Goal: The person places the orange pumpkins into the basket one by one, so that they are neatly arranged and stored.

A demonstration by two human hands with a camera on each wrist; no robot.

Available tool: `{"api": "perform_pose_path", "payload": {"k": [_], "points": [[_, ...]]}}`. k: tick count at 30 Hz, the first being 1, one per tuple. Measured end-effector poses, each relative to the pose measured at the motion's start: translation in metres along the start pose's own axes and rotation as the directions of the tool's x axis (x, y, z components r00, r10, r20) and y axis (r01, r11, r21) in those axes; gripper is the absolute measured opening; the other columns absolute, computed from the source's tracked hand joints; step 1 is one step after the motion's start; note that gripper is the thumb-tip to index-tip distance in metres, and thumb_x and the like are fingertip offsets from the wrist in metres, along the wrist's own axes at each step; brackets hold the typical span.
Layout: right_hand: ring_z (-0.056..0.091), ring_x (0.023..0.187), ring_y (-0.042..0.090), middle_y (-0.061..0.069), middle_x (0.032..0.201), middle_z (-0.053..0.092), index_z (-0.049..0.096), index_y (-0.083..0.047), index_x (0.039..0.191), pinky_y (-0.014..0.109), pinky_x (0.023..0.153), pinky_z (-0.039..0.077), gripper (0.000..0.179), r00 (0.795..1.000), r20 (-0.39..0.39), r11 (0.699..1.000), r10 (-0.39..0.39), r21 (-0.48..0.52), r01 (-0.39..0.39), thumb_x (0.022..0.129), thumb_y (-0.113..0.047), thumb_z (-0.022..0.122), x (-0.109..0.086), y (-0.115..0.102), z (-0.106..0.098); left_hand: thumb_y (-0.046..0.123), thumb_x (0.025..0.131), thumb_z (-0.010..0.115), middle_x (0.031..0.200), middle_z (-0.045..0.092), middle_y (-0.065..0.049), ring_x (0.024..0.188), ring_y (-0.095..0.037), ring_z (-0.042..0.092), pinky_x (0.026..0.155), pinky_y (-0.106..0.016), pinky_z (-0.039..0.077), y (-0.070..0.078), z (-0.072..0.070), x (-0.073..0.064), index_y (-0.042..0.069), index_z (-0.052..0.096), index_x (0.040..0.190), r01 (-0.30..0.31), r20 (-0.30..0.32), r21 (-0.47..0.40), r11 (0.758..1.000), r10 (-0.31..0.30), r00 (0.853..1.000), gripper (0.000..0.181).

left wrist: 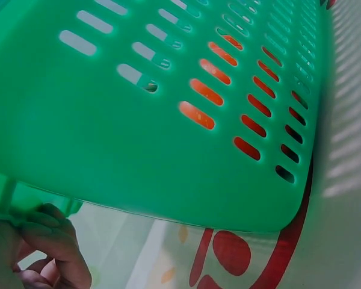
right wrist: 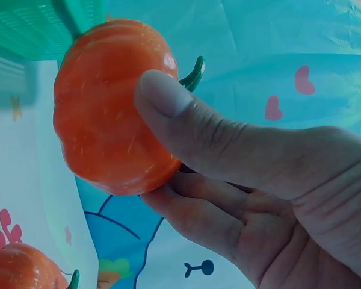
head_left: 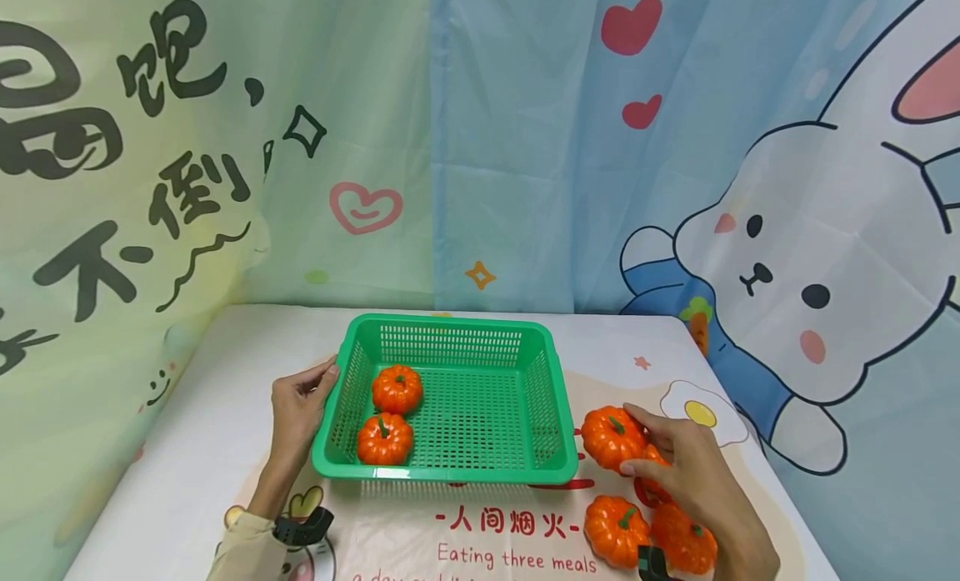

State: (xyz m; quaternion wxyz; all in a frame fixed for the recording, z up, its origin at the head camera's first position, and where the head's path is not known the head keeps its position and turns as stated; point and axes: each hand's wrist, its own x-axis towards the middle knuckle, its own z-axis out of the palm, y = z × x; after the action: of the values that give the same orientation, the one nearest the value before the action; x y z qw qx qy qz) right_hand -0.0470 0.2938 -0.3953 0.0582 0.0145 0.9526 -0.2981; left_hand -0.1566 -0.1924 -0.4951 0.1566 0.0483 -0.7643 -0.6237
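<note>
A green plastic basket (head_left: 480, 473) stands on the table with two small orange pumpkins, one a toy-like pumpkin (head_left: 397, 389) and in front of it a second pumpkin (head_left: 385, 439), along its left side. My left hand (head_left: 300, 410) grips the basket's left rim between thumb and fingers; the left wrist view shows those curled fingers (left wrist: 57, 244) at the rim. Just right of the basket, my right hand (head_left: 693, 464) pinches a pumpkin (head_left: 611, 438) with a green stem. In the right wrist view, the thumb presses against this held pumpkin (right wrist: 114, 108), raised above the table.
Below my right hand sit more pumpkins: a front one (head_left: 617, 531), another (head_left: 684, 541) beside it, and one (head_left: 656, 473) partly hidden by the hand. A printed cloth (head_left: 495, 543) covers the table. Behind it hangs a curtain (head_left: 510, 147) with a rabbit drawing.
</note>
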Motion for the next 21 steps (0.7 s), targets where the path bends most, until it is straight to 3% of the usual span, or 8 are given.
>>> {"api": "perform_pose_path", "payload": {"k": [21], "points": [[0.068, 0.132, 0.048, 0.025, 0.151, 0.066, 0.053, -0.009, 0.162, 0.061, 0.106, 0.060, 0.084, 0.999, -0.003, 0.999, -0.047, -0.001, 0.047, 0.088, -0.019, 0.092, -0.001, -0.015, -0.002, 0.015, 0.108, 0.071, 0.128, 0.077, -0.027, 0.078, 0.005, 0.068, 0.064, -0.012, 0.060, -0.002, 0.000, 0.001, 0.000, 0.078, 0.132, -0.008, 0.007, -0.009, 1.000, 0.009, 1.000, 0.029]]}}
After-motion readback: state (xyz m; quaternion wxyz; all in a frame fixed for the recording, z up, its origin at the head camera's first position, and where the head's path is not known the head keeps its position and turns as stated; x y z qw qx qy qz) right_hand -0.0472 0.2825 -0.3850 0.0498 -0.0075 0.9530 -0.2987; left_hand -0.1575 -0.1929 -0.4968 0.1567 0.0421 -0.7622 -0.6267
